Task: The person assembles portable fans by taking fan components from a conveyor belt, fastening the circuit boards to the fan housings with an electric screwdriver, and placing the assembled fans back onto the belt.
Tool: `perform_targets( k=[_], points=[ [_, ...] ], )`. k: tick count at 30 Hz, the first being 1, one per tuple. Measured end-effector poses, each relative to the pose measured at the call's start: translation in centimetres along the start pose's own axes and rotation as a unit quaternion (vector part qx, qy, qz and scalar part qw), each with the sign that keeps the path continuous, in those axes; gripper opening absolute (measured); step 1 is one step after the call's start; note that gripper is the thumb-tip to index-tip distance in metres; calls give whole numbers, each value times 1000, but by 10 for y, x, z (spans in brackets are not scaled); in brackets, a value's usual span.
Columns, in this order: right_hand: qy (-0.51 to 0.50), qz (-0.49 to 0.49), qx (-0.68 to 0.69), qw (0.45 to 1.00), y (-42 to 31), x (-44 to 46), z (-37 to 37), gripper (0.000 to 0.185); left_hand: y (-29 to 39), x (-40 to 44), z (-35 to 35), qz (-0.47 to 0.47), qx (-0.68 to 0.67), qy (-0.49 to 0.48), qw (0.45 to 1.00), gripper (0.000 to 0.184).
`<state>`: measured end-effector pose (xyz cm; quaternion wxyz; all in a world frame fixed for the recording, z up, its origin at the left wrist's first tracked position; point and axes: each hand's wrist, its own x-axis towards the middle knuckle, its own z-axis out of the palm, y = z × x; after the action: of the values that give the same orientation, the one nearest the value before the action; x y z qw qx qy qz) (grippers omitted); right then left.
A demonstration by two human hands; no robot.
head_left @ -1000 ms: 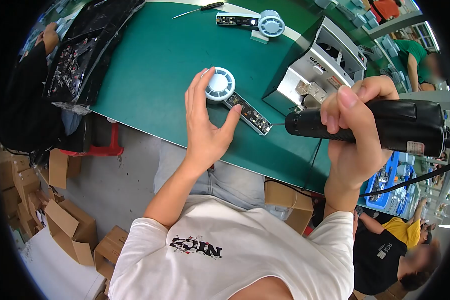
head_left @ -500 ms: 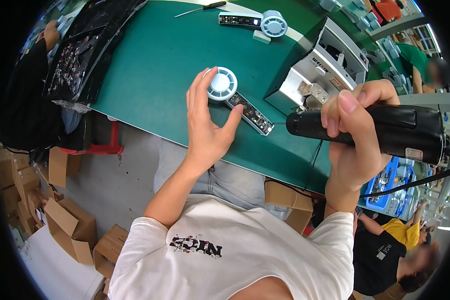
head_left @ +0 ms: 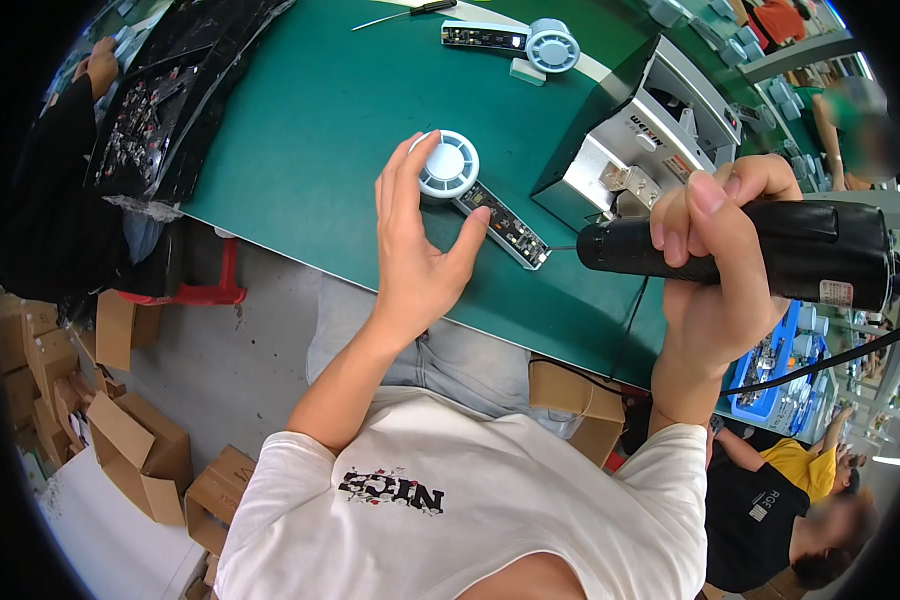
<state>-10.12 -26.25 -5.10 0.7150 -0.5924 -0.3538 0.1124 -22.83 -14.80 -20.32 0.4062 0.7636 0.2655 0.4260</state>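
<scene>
A light-blue handheld fan (head_left: 505, 225) lies on the green table mat, its round grille at the upper left and its handle uncovered, showing a circuit board. My left hand (head_left: 418, 265) holds it, fingers over the round head and thumb on the handle's edge. In my right hand (head_left: 715, 240) is a black electric screwdriver (head_left: 830, 255), held sideways. Its thin bit (head_left: 564, 248) points at the handle's far end; whether the tip touches a screw is too small to tell.
A metal screw feeder (head_left: 620, 150) stands right of the fan. Behind lie a second fan (head_left: 485, 38) and a black-handled screwdriver (head_left: 410, 14). A black bag-lined container of small parts (head_left: 145, 135) sits at left. Blue trays (head_left: 770, 370) and co-workers (head_left: 760, 510) are at right.
The fan and both hands keep nearly the same pose; the view has shifted slightly. At the far right, a person in green has moved.
</scene>
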Motion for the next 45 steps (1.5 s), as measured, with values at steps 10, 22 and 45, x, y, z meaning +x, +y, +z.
perform_targets(
  k=[10,22,45],
  points=[
    [-33,21,13,999,9,3,0,21,3,1,0,-1,5,-5,1000,67],
    [-43,-43,27,998,-11,15,-21,14,3,-2,-2,-21,-13,-42,999,75],
    [-9,-5,-37,999,-29,7,9,19,28,-20,12,60,-11,-126,990,90]
  ],
)
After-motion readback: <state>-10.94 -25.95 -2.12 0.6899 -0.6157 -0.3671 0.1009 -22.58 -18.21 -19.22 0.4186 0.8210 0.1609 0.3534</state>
